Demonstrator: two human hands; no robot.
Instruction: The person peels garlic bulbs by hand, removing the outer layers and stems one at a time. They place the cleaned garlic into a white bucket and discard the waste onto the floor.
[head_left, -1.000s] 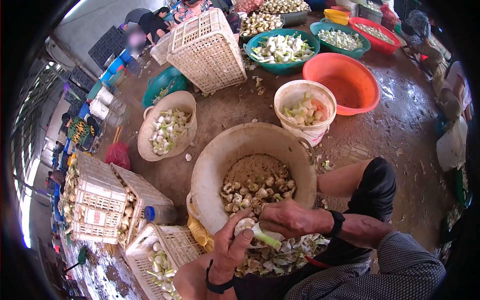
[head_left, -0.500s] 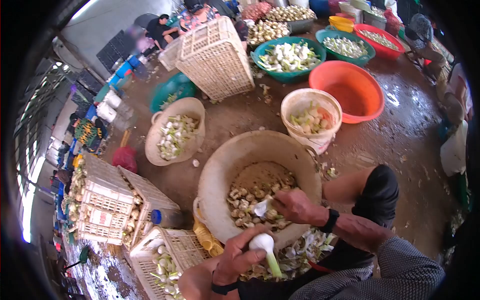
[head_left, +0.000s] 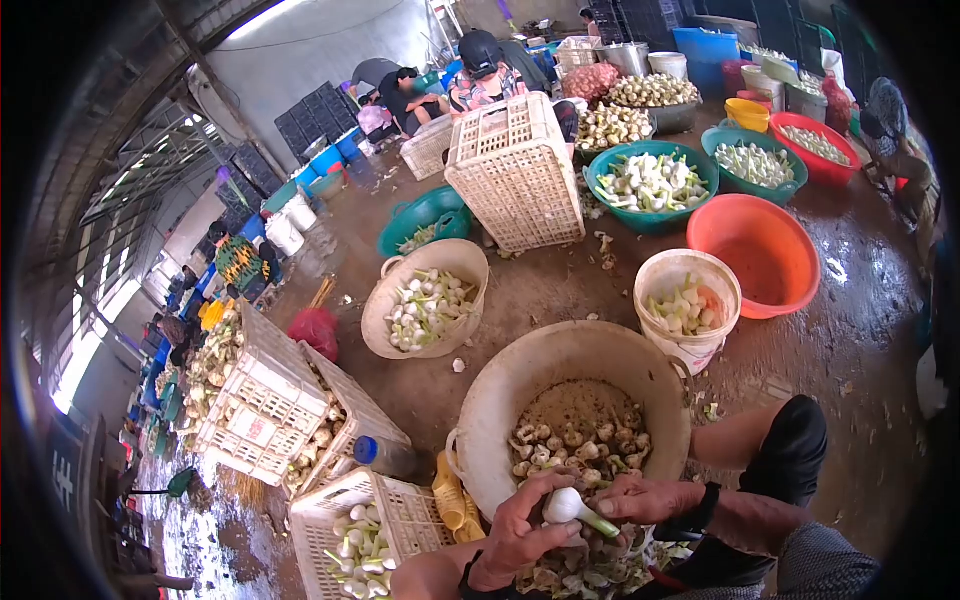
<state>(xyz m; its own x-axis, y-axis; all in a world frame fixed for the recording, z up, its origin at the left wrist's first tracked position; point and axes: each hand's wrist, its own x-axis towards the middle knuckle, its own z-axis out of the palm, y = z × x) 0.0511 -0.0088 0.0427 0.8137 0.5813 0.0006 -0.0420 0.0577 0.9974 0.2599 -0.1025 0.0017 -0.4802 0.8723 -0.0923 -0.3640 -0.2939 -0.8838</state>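
A white garlic bulb (head_left: 562,505) with a pale green stem is held over the near rim of a large beige tub (head_left: 490,395). My left hand (head_left: 518,535) is closed round the bulb from the left. From the right, my right hand (head_left: 650,498) has its thumb and fingers closed at the stem (head_left: 600,523); whether it also holds a tool is hidden. Inside the tub lie many brownish, untrimmed garlic bulbs (head_left: 575,445). Below my hands, a heap of garlic peelings (head_left: 590,575) lies between my legs.
A beige basin (head_left: 375,310) of trimmed garlic stands beyond the tub; a white bucket (head_left: 650,330) and an orange basin (head_left: 800,245) are right. Plastic crates (head_left: 260,400) of garlic and a blue-capped bottle (head_left: 390,455) are left. Several people (head_left: 485,75) sit farther back.
My right hand has come from above the tub to the stem, and the whitish piece in it no longer shows. The bulb has turned, its stem now pointing right. The view has tilted up.
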